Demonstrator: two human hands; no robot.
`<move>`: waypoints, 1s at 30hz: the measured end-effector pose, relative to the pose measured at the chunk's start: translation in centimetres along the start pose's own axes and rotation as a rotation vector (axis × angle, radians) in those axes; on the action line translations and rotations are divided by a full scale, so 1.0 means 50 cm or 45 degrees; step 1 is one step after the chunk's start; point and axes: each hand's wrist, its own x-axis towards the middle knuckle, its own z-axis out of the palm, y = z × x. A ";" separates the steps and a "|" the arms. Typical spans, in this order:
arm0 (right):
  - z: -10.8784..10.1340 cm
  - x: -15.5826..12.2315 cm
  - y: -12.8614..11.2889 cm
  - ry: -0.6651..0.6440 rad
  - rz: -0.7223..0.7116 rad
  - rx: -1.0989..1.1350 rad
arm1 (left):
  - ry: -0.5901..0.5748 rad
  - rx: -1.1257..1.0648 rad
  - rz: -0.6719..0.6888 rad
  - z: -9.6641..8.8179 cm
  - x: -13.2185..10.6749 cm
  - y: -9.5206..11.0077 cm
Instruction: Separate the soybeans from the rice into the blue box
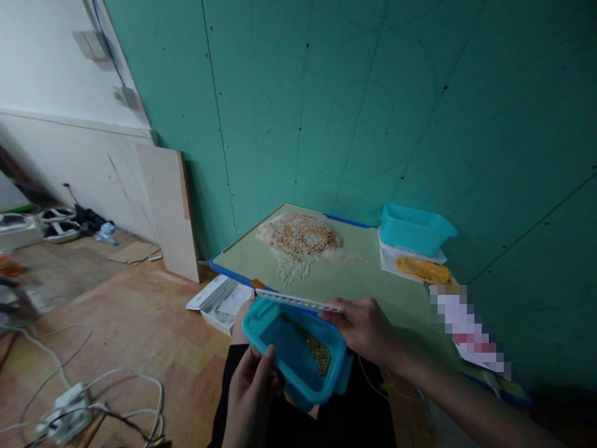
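A turquoise plastic container (pixel 286 341) is tilted over my lap, below the near edge of the table. My left hand (pixel 254 382) grips its near left rim, thumb on top. Inside, a small heap of yellow beans (pixel 319 356) has gathered toward the right end. My right hand (pixel 366 326) pinches the right end of a white perforated strip (pixel 298 302), which lies along the container's far rim by the table edge. On the tabletop (pixel 247 255), a mixed pile (pixel 303 235) of white grains and yellow-brown beans spreads out.
Another turquoise container (pixel 415 230) stands on a white tray at the table's far right, with a yellow-orange item (pixel 422 270) beside it. A green wall (pixel 373 124) rises behind. On the floor are an open white box (pixel 219 314) and a power strip (pixel 69 410) with loose cables.
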 end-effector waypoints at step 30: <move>0.053 0.027 -0.008 0.092 -0.517 -0.366 | 0.064 -0.005 -0.014 -0.043 0.020 0.015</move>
